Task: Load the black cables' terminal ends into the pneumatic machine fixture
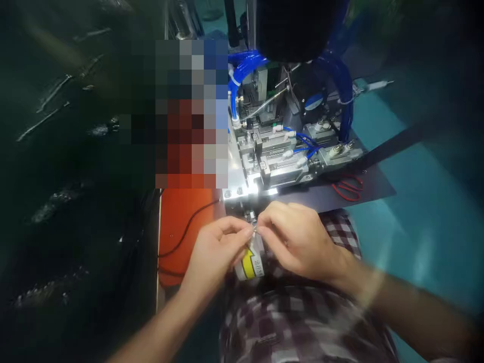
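My left hand (215,249) and my right hand (297,237) meet fingertip to fingertip just below the front edge of a metal machine (272,151). Both pinch a tiny pale part (254,231) between thumb and forefinger; it is too small to name. Under the fingers sits a small white container with a yellow label (250,264), resting on my checked-cloth lap (295,312). The machine carries clamps, metal blocks and blue air hoses (242,70).
Red-handled scissors (350,186) lie on the dark plate (370,189) right of the machine. An orange surface (177,227) with a black cable lies to the left. A teal floor (416,201) spreads at right. The far left is dark.
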Demonstrator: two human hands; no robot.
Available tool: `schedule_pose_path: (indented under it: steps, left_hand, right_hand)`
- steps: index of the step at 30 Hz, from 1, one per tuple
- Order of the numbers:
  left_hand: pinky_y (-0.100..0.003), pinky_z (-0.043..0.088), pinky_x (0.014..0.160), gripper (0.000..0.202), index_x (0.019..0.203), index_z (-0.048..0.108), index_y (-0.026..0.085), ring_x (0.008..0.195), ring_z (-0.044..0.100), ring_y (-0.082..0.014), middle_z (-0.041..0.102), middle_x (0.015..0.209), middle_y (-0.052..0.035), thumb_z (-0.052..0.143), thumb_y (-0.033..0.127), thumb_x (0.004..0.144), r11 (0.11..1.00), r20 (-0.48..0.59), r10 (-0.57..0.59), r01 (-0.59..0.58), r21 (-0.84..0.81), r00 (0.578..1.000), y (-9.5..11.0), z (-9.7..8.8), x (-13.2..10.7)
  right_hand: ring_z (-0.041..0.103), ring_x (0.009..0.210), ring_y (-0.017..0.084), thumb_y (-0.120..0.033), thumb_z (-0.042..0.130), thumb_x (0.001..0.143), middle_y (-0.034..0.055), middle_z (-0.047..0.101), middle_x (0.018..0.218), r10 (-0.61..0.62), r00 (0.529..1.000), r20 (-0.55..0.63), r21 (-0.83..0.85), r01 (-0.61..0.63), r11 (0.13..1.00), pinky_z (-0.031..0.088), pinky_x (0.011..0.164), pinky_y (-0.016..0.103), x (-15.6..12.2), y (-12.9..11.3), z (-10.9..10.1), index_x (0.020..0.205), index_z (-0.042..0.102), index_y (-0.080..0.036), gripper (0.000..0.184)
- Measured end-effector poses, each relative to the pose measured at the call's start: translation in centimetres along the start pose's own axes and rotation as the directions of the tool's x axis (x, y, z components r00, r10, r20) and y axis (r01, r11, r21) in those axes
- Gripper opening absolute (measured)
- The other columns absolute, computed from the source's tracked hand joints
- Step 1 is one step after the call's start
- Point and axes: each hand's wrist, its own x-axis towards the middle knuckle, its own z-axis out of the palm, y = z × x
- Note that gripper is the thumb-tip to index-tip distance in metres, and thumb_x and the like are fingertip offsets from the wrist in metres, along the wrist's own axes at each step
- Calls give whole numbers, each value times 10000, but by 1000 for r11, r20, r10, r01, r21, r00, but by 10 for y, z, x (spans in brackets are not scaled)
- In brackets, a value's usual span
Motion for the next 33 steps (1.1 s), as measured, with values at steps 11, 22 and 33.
schedule_pose_path:
  steps: [11, 22, 33]
  left_hand:
    - [-181, 182, 413, 220, 735, 645, 143, 396, 259, -29, 363, 425, 78, 674, 353, 797, 1000, -8, 2, -2, -4, 1000, -3, -1, 0]
    - [-201, 172, 446, 227, 712, 623, 138, 387, 246, -19, 363, 425, 80, 657, 338, 815, 992, 43, 6, 0, -129, 999, -2, -1, 0]
    - [-195, 202, 461, 190, 718, 573, 133, 372, 273, 4, 501, 519, 57, 616, 269, 844, 961, 30, -20, 27, -276, 999, 0, 4, -1]
  right_hand:
    - [504, 623, 129, -312, 568, 854, 11, 583, 726, 508, 815, 280, 565, -568, 599, 380, 547, 254, 1, 7, 8, 813, 610, -172, 152]
    - [353, 448, 46, -256, 607, 841, -56, 519, 602, 533, 786, 314, 793, -526, 308, 296, 426, 196, 0, -2, 24, 735, 561, -166, 147]
    - [348, 383, 23, -411, 636, 830, -73, 501, 554, 630, 734, 253, 855, -474, 209, 287, 375, 173, -5, -15, 39, 721, 519, -168, 292]
